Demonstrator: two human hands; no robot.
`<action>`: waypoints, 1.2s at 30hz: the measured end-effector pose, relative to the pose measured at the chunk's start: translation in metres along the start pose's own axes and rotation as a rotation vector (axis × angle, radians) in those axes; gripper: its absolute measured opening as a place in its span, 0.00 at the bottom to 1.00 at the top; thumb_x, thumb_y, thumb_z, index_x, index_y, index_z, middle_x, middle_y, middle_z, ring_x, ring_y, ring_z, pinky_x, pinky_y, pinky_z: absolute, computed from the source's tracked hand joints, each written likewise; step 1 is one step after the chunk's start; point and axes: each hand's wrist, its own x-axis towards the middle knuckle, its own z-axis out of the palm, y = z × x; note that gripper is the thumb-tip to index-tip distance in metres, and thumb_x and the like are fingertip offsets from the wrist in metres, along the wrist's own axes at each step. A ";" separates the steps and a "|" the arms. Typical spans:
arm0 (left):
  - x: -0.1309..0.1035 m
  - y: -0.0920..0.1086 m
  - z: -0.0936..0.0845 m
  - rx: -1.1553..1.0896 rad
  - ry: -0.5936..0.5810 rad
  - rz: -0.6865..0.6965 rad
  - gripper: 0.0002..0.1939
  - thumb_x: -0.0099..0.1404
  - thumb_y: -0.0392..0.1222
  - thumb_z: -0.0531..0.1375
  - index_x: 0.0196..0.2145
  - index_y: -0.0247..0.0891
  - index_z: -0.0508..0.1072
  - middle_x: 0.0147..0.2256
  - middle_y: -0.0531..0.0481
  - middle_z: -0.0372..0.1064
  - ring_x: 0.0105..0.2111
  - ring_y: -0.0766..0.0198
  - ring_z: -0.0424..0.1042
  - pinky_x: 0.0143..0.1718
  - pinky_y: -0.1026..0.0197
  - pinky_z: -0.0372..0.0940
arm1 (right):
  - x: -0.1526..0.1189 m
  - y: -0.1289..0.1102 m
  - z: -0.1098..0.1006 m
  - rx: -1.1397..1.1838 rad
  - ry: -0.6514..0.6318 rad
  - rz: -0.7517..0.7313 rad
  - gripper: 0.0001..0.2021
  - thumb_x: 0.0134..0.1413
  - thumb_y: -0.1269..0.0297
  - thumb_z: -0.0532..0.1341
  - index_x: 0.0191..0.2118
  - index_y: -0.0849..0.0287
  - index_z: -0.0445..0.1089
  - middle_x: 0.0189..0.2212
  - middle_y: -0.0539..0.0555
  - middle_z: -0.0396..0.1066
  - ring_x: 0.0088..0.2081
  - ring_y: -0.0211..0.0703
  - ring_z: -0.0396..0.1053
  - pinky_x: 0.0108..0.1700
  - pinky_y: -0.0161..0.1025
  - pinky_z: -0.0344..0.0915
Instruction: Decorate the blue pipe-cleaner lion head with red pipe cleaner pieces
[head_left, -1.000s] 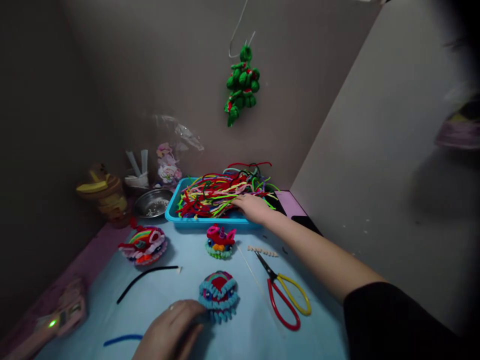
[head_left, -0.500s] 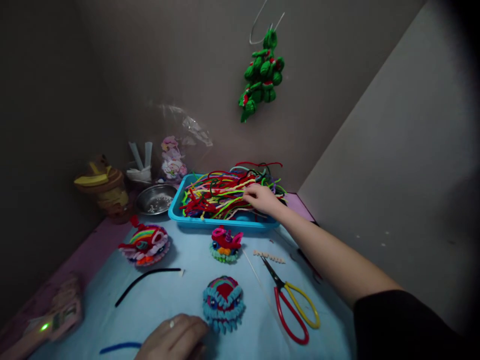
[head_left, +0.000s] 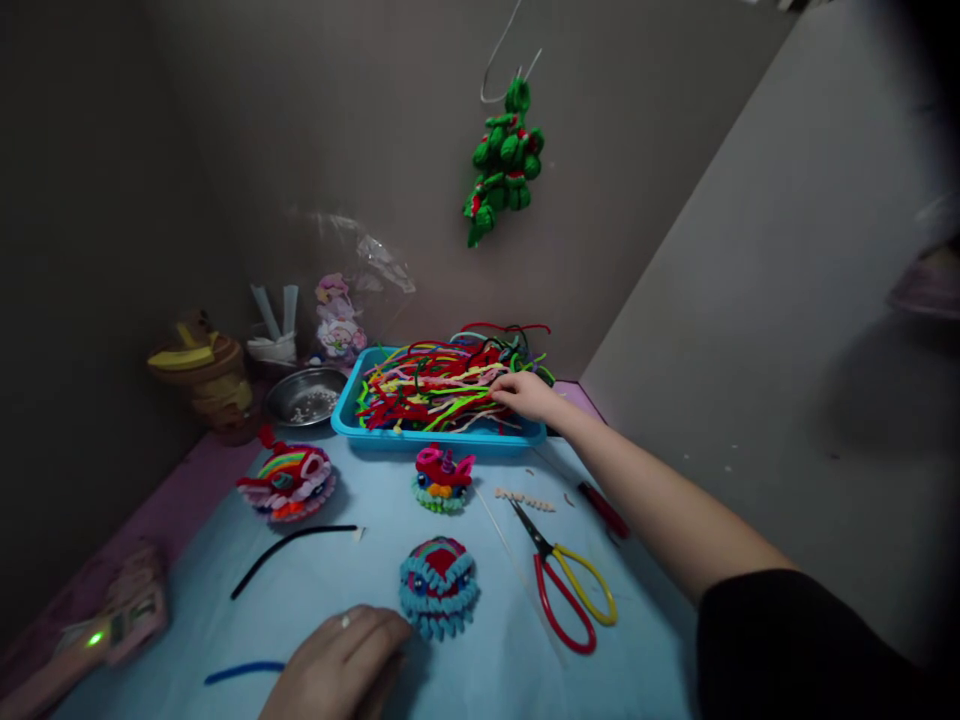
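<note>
A blue tray (head_left: 442,440) is heaped with pipe cleaners (head_left: 427,380) in many colours. My right hand (head_left: 525,394) reaches over its right part, thumb and fingers pinched at a bright green strand. Near the front edge my left hand (head_left: 341,660), a ring on one finger, rests with curled fingers; what lies under them is hidden. Just beside it sits a light-blue lion-head piece (head_left: 439,588). Behind that is a smaller red and teal one (head_left: 442,480), and a larger red and pink one (head_left: 289,482) lies at the left.
Scissors with red and yellow handles (head_left: 559,575) lie open near a beige twisted strip (head_left: 525,499). A black pipe cleaner (head_left: 289,545) and a blue one (head_left: 244,671) lie left. A metal bowl (head_left: 306,397), a pink device (head_left: 135,610) and a red-handled tool (head_left: 604,510) stand around.
The view has shifted a little, so the scene sits slightly further left. My right hand stays over the tray, its fingers now at the green strand; my left hand has hardly moved.
</note>
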 end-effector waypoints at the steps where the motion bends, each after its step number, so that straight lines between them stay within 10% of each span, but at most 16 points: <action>1: -0.001 0.000 0.000 0.003 0.000 0.000 0.09 0.65 0.35 0.52 0.43 0.42 0.67 0.35 0.52 0.74 0.33 0.66 0.74 0.35 0.68 0.70 | -0.002 0.001 0.000 0.057 -0.018 0.030 0.07 0.47 0.69 0.57 0.28 0.61 0.73 0.23 0.50 0.70 0.27 0.36 0.64 0.30 0.33 0.58; 12: 0.000 -0.002 0.005 -0.003 0.014 0.007 0.09 0.65 0.35 0.51 0.42 0.42 0.67 0.34 0.51 0.74 0.32 0.66 0.74 0.33 0.68 0.69 | -0.010 0.002 -0.002 0.452 -0.131 0.171 0.10 0.50 0.69 0.52 0.36 0.62 0.68 0.20 0.47 0.67 0.20 0.32 0.61 0.24 0.30 0.57; 20: -0.002 0.000 0.009 -0.017 0.054 -0.025 0.09 0.66 0.38 0.50 0.41 0.42 0.67 0.33 0.50 0.74 0.32 0.65 0.74 0.32 0.67 0.69 | -0.022 0.004 -0.017 -0.491 -0.133 -0.014 0.08 0.50 0.69 0.57 0.33 0.60 0.73 0.39 0.60 0.72 0.46 0.52 0.66 0.49 0.48 0.59; 25: -0.003 0.003 0.013 -0.050 0.079 -0.061 0.09 0.67 0.38 0.49 0.41 0.43 0.68 0.33 0.50 0.74 0.31 0.65 0.73 0.31 0.66 0.68 | -0.030 0.011 -0.016 -0.512 -0.090 -0.035 0.09 0.54 0.67 0.56 0.35 0.58 0.74 0.49 0.59 0.68 0.52 0.53 0.61 0.51 0.48 0.57; 36: 0.000 0.000 0.005 -0.010 0.007 -0.018 0.09 0.64 0.34 0.51 0.41 0.43 0.67 0.33 0.51 0.74 0.31 0.65 0.74 0.33 0.67 0.69 | -0.036 -0.008 -0.050 0.426 0.654 -0.038 0.09 0.46 0.59 0.61 0.27 0.61 0.69 0.23 0.48 0.67 0.26 0.35 0.62 0.31 0.33 0.60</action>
